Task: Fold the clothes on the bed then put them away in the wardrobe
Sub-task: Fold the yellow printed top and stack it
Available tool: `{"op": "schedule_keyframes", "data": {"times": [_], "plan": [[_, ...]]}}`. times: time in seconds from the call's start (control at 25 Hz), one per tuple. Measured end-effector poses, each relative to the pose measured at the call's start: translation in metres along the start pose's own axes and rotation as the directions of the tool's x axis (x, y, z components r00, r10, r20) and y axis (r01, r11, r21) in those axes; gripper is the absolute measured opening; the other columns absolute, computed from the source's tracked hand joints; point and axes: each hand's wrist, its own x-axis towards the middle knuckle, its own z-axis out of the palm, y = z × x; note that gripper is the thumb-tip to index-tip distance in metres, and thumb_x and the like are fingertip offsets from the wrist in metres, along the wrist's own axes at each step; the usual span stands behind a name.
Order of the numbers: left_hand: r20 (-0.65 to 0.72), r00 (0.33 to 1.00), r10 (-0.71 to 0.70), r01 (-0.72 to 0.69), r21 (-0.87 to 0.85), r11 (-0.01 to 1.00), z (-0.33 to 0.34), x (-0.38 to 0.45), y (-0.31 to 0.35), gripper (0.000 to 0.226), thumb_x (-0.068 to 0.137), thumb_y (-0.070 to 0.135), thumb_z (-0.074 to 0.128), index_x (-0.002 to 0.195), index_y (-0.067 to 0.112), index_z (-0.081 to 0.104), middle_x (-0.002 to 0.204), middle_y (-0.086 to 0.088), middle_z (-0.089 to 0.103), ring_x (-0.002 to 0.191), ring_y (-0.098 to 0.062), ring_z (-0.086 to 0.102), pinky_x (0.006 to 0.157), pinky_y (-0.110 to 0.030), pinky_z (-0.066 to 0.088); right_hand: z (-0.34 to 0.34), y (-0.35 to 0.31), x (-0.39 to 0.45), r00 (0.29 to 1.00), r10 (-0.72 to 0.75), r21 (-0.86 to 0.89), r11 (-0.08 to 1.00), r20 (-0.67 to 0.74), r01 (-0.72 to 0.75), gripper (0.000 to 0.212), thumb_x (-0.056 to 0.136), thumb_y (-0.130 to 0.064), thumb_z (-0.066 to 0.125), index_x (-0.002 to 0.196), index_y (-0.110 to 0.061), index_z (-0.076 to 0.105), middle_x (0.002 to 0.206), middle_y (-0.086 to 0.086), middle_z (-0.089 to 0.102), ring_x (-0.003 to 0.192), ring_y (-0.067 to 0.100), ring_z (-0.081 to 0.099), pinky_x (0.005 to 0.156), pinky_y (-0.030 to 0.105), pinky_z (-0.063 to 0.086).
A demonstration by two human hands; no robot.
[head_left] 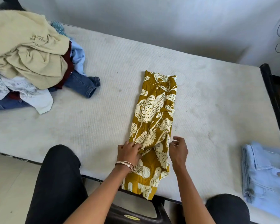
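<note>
Long mustard-and-cream printed garment (153,126) folded into a narrow strip down the middle of the bed (103,65), near end hanging over the edge. Left hand (129,152), bangle (124,164) at the wrist, pinching a bunch of the cloth at its left edge. Right hand (179,150) just beside the right edge, fingers loosely curled, holding nothing. Unfolded pile of clothes (27,62) far left on the bed; folded pale blue denim shirt (265,173) far right.

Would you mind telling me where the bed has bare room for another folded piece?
Bare mattress lies between the unfolded pile and the mustard printed garment, and between that garment and the folded blue shirt. The left end is crowded.
</note>
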Motion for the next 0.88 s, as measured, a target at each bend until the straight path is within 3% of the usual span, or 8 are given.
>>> {"op": "schedule_keyframes", "data": {"times": [0.12,0.24,0.36,0.44,0.56,0.64,0.76,0.88], "plan": [[0.021,0.977,0.211,-0.212,0.136,0.968,0.01,-0.007,0.004,0.046,0.093,0.024,0.053,0.136,0.036,0.044,0.126,0.002,0.053,0.12,-0.023,0.047,0.095,-0.036,0.037,0.017,-0.017,0.007,0.992,-0.118,-0.018,0.993,-0.042,0.117,0.04,0.091,-0.029,0.067,0.123,-0.009,0.055,0.114,0.012,0.064,0.107,0.03,0.059,0.09,0.047,0.05],[0.27,0.927,0.261,-0.305,0.135,0.943,0.008,-0.007,0.0,0.052,0.09,0.019,0.054,0.136,0.041,0.045,0.128,-0.001,0.054,0.119,-0.024,0.049,0.098,-0.039,0.038,0.041,-0.037,0.023,0.996,-0.084,-0.335,0.939,-0.013,0.075,0.065,0.088,-0.046,0.067,0.135,-0.008,0.044,0.133,0.016,0.051,0.125,0.035,0.045,0.1,0.05,0.038],[0.323,0.93,0.172,-0.075,-0.293,0.953,0.0,-0.006,-0.004,0.031,0.088,0.028,0.064,0.118,0.032,0.066,0.104,0.002,0.07,0.093,-0.015,0.064,0.087,-0.034,0.053,0.049,-0.048,0.034,0.998,-0.013,-0.527,0.849,0.061,0.044,0.056,0.088,-0.039,0.066,0.131,-0.011,0.045,0.137,0.017,0.038,0.129,0.036,0.031,0.105,0.051,0.028],[0.219,0.976,0.009,0.119,-0.564,0.817,-0.005,0.001,-0.005,0.02,0.089,0.026,0.066,0.107,0.021,0.071,0.091,-0.001,0.073,0.073,-0.012,0.067,0.075,-0.032,0.059,0.05,-0.042,0.045,0.998,-0.006,-0.495,0.868,0.057,0.033,0.032,0.089,-0.024,0.062,0.119,-0.013,0.059,0.133,0.015,0.043,0.127,0.036,0.032,0.104,0.051,0.029],[0.161,0.98,-0.115,0.182,-0.506,0.843,-0.008,0.012,-0.005,0.029,0.086,0.03,0.069,0.114,0.023,0.065,0.1,-0.005,0.072,0.083,-0.02,0.068,0.079,-0.035,0.058,0.028,-0.031,0.045,0.991,0.128,0.2,0.971,0.051,-0.135,0.023,0.086,-0.016,0.062,0.108,-0.018,0.07,0.108,0.008,0.065,0.113,0.033,0.056,0.091,0.045,0.049],[0.239,0.971,-0.033,0.105,-0.294,0.95,-0.006,0.011,0.0,0.055,0.082,0.049,0.069,0.13,0.029,0.052,0.117,-0.003,0.065,0.1,-0.023,0.062,0.086,-0.036,0.053,0.003,-0.024,0.026,0.972,0.184,0.675,0.699,0.147,-0.235,0.019,0.09,-0.002,0.054,0.103,-0.008,0.068,0.094,0.007,0.071,0.091,0.021,0.068,0.074,0.033,0.055],[0.296,0.955,0.023,-0.033,0.03,0.999,-0.003,0.0,0.004,0.087,0.072,0.072,0.061,0.143,0.032,0.03,0.137,-0.001,0.05,0.118,-0.027,0.054,0.093,-0.041,0.047,-0.02,-0.003,0.004,0.953,0.131,0.799,0.521,0.273,-0.3,0.029,0.091,0.008,0.046,0.096,-0.01,0.069,0.106,0.011,0.073,0.098,0.02,0.069,0.082,0.037,0.053],[0.166,0.983,0.073,-0.11,0.224,0.968,0.002,-0.009,0.009,0.059,0.09,0.053,0.052,0.139,0.026,0.034,0.131,-0.002,0.057,0.114,-0.028,0.057,0.095,-0.043,0.039,-0.029,-0.001,0.004,0.969,0.043,0.851,0.471,0.242,-0.233,0.047,0.083,0.018,0.054,0.086,-0.027,0.066,0.091,0.002,0.071,0.085,0.017,0.067,0.075,0.038,0.047]]}}
